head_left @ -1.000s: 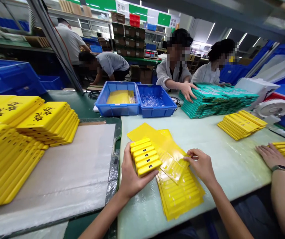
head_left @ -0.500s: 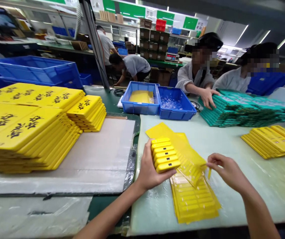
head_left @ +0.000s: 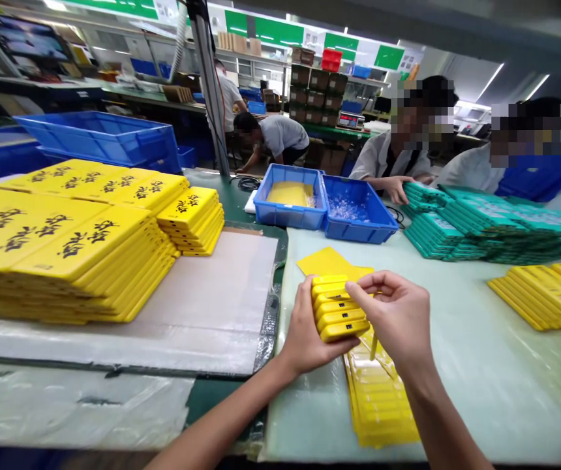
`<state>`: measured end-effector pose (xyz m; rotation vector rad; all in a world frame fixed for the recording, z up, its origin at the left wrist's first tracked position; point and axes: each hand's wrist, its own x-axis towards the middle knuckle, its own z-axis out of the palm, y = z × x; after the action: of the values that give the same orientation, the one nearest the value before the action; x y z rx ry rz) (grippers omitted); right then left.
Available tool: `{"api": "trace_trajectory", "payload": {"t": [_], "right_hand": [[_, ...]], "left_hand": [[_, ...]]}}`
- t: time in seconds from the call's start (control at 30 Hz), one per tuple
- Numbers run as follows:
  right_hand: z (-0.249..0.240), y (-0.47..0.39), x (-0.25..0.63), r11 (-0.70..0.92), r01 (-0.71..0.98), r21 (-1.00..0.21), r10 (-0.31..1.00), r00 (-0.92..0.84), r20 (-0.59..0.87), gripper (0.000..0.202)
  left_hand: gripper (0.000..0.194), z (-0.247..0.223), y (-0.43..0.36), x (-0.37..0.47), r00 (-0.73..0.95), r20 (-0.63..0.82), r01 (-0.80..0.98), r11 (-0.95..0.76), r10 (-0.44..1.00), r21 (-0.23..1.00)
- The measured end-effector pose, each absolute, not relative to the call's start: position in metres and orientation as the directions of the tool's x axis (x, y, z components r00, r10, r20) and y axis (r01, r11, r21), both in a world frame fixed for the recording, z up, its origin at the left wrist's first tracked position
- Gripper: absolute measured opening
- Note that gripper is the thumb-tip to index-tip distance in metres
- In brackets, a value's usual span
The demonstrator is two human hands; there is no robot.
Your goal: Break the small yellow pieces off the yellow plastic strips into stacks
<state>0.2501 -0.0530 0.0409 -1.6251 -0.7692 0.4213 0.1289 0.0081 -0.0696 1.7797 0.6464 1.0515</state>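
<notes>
Since half a second ago: right hand (head_left: pixel 398 320) brought in from the right, off the loose sheets, up to the handheld stack; view swung left, bringing more of the big yellow stacks into frame.

Left hand (head_left: pixel 304 333): closed around a stack of yellow cases (head_left: pixel 338 307), five or six deep, held just above the pale surface (head_left: pixel 481 365), narrow ends with small dark ports facing the camera.

Right hand: fingers curled, thumb and forefinger pinched at the top right edge of the stack of yellow cases; a thin yellow strip (head_left: pixel 373 348) hanging below the palm, possibly pinched too, though the grip is hidden.

Pile of yellow flat sleeves (head_left: pixel 381 405): lying on the surface directly beneath both hands, fanned slightly; a few more sheets behind the stack.

Step in hand, as judged: handling the top case of the stack, to square it or lift it off. Next move likely calls for a firm hold by the left hand while the right works one piece without disturbing the rest.

Elsewhere: large yellow printed boxes (head_left: pixel 70 241) stacked at left on a wrapped board; two blue bins (head_left: pixel 327 209) at the far edge; teal box stacks (head_left: pixel 476 228) and a low yellow stack (head_left: pixel 545 294) at right; a co-worker's hand (head_left: pixel 398 189) on the teal boxes.
</notes>
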Motion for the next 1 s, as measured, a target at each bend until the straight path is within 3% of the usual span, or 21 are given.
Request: {"api": "trace_trajectory", "payload": {"t": [0.47,0.83,0.93,1.0], "right_hand": [[0.0419,-0.0473,0.2518,-0.132,0.371,-0.919,0.753,0.641,0.151,0.022],[0.0406,-0.0495,0.2537,-0.103,0.459,-0.882,0.766,0.603,0.224,0.020],[0.0402,-0.0478,0.2558,-0.122,0.536,-0.835,0.807,0.544,0.231,0.013],[0.0456,-0.0460,0.2548,-0.174,0.660,-0.731,0.839,0.488,0.240,0.009]], "left_hand": [[0.123,-0.0715,0.0072,0.1306,0.493,0.347,-0.051,-0.372,0.798,0.927],[0.122,-0.0699,0.0067,0.1288,0.490,0.347,-0.006,-0.395,0.800,0.919],[0.124,-0.0723,0.0064,0.1295,0.489,0.344,-0.006,-0.392,0.801,0.920],[0.124,-0.0735,0.0060,0.1298,0.495,0.348,0.004,-0.403,0.796,0.915]]}}
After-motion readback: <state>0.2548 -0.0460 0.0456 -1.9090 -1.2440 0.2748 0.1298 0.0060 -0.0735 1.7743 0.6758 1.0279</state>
